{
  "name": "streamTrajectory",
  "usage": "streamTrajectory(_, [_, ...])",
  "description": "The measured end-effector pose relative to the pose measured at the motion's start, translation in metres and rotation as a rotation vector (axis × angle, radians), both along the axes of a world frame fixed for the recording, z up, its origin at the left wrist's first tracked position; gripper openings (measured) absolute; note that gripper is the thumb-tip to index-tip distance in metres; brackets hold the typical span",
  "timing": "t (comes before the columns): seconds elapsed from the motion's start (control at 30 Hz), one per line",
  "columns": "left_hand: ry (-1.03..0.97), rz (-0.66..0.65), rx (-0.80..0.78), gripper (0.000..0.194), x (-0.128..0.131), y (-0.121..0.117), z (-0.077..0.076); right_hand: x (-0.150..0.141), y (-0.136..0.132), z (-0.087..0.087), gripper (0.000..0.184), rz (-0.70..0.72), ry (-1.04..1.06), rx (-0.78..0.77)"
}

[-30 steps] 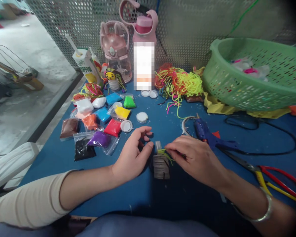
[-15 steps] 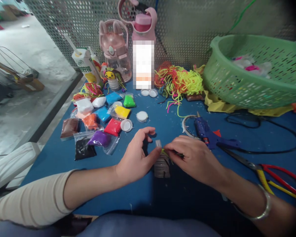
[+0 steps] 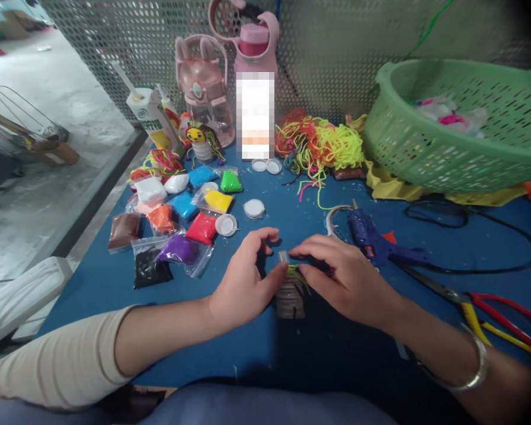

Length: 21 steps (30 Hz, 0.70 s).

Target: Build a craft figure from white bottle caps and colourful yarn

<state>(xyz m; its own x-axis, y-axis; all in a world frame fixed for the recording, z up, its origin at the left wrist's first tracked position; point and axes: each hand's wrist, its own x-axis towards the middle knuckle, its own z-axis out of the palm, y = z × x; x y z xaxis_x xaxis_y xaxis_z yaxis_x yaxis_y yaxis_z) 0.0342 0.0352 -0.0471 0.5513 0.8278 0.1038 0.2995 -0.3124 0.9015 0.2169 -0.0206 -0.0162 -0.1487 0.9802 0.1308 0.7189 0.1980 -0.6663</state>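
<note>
A small clear ribbed plastic bottle (image 3: 291, 301) stands on the blue table, in front of me. Thin yellow-green yarn (image 3: 295, 269) lies across its shoulder, below the narrow neck. My left hand (image 3: 250, 280) steadies the bottle from the left, its thumb pressing on the yarn and its index finger curved above; the lower fingers are partly hidden. On the other side, my right hand (image 3: 340, 271) has its thumb and index finger parted, the thumb by the yarn ends and the index fingertip near the neck. A bit of pink shows under the right palm.
Bags of coloured clay (image 3: 179, 249) lie at left, near white lids (image 3: 253, 208). A glue gun (image 3: 371, 239), tape roll (image 3: 336, 221) and red-yellow-handled scissors (image 3: 464, 301) are at right. Behind stand a doll (image 3: 200, 141), drink bottles (image 3: 203, 82), a yarn heap (image 3: 327, 141) and a green basket (image 3: 451, 153).
The right thumb and fingers have come apart from their pinch at the yarn, and the index finger has lifted toward the neck. My left hand and the bottle stay nearly in place.
</note>
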Motion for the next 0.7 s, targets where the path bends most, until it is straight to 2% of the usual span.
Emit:
streamTrajectory(0.23, [-0.013,-0.016,-0.017,0.040,-0.0006,0.0006,-0.0010,-0.0064,0.0053,-0.0074,0.022,-0.039,0.182,-0.202])
streamTrajectory(0.43, [-0.025,-0.031,-0.024,0.040,-0.0003,0.0012,-0.0019,-0.0061,0.0051,-0.0079,0.019,-0.061,0.167,-0.196])
streamTrajectory(0.7, [-0.180,-0.004,-0.200,0.028,-0.0028,0.0061,-0.0024,-0.0069,0.0018,-0.0074,0.025,-0.028,0.165,-0.156])
